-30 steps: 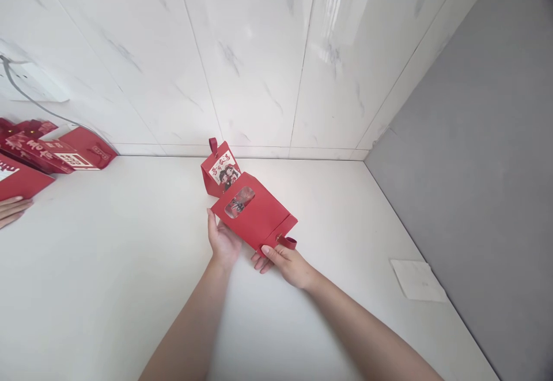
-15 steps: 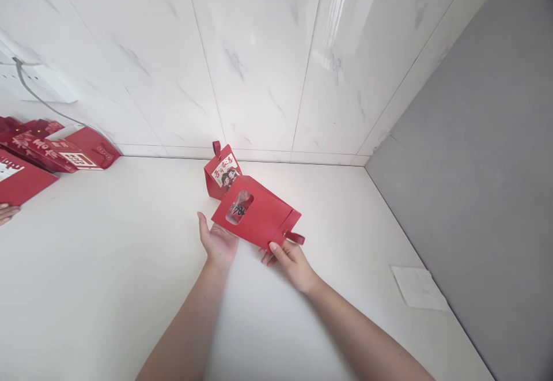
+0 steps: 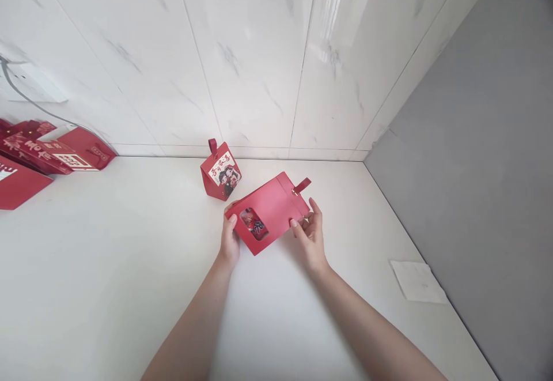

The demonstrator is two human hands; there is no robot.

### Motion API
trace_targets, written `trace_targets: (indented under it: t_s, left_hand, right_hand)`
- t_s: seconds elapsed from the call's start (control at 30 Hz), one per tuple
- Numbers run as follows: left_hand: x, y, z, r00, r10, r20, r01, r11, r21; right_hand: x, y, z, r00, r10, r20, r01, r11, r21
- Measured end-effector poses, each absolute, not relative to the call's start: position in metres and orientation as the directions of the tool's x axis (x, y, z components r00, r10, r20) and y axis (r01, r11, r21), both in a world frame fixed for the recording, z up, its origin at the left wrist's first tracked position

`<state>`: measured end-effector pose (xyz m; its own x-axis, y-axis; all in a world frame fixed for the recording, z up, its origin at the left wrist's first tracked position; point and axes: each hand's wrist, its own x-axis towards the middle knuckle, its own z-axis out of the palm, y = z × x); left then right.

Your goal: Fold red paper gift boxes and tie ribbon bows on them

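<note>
A red paper gift box [image 3: 272,205] with a clear window and a ribbon loop is held tilted above the white table. Through its window something wrapped in red and dark print shows. My left hand [image 3: 230,236] is closed on the box's lower left end, thumb in front and fingers behind. My right hand [image 3: 310,237] pinches the other end near the ribbon loop, with its index finger lifted off. Just behind stands a smaller red gift box [image 3: 222,172], upright, with a cartoon couple and lettering on its front.
Several red printed bags and boxes [image 3: 73,147] stand at the left against the tiled wall, below a grey cable [image 3: 38,107] and a white socket panel [image 3: 32,84]. A white folded sheet [image 3: 418,282] lies at the right beside the grey panel [image 3: 475,156].
The held box has turned, its ribbon end swinging up to the right. My left hand, open under it before, now grips its left end. The other person's fingers at far left are gone.
</note>
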<state>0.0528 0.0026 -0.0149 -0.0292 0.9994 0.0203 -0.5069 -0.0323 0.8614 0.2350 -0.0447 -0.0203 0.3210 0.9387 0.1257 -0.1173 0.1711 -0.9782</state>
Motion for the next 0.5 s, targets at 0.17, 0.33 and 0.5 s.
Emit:
trace_targets:
  t_s: [0.17,0.33,0.5]
  left_hand:
    - [0.056,0.002,-0.008,-0.123,0.992,0.039,-0.623,-0.107,0.775]
    - [0.064,-0.006,-0.001,-0.052,0.985,0.165,-0.573,-0.165,0.803]
    - [0.068,-0.012,-0.002,-0.003,0.988,0.157,-0.559,-0.132,0.819]
  right_hand:
    - [0.228,-0.05,-0.014,-0.149,0.971,0.189,0.198,0.217,-0.956]
    - [0.225,-0.054,-0.001,-0.36,0.889,0.284,0.174,0.363,-0.915]
    - [0.226,-0.056,0.006,-0.434,0.844,0.314,-0.008,0.345,-0.939]
